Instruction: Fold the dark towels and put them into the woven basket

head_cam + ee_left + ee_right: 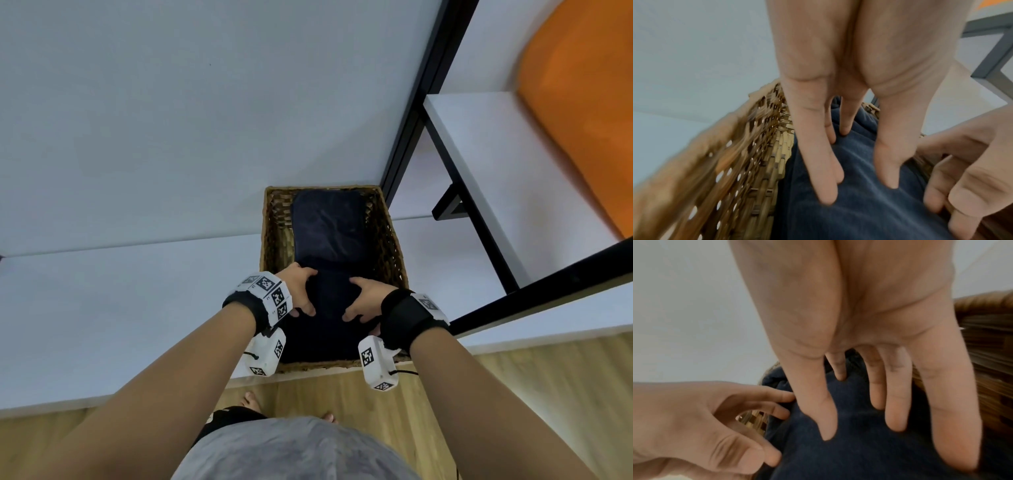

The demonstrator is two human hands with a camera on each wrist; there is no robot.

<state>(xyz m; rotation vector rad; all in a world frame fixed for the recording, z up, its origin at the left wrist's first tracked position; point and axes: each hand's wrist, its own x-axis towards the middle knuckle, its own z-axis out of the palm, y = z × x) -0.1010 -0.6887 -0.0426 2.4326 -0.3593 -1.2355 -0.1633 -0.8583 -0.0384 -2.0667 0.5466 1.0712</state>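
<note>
Nearest the head camera, a grey shirt front (294, 452) is filling the lower edge, with two bare forearms reaching forward from it, each wearing a black wrist strap and a white marker-covered camera block. Beyond them, the left hand (300, 288) and the right hand (365, 300) are pressing down side by side, a little apart, on a folded dark blue towel (330, 318) at the near end of the woven basket (270, 222). In the wrist views, the left fingers (818, 162) are lying straight with their tips dimpling the cloth, and the right fingers (898, 402) are spreading straight on it in the same way; neither hand is curling round the fabric. A second folded dark towel (327, 222) is lying flat in the far half of the basket, so two towels are sitting inside, one behind the other. The rectangular basket's long axis is running away from the person, and both towels are lying lengthwise along it. The basket is sitting on a white bench (120, 308) against a pale wall (171, 102). To the right, a black metal frame (411, 120) is standing with a white shelf (486, 164), and an orange panel (582, 102) is showing beyond it. Light wooden flooring (513, 394) is showing below the bench edge, with bare toes visible on it.
</note>
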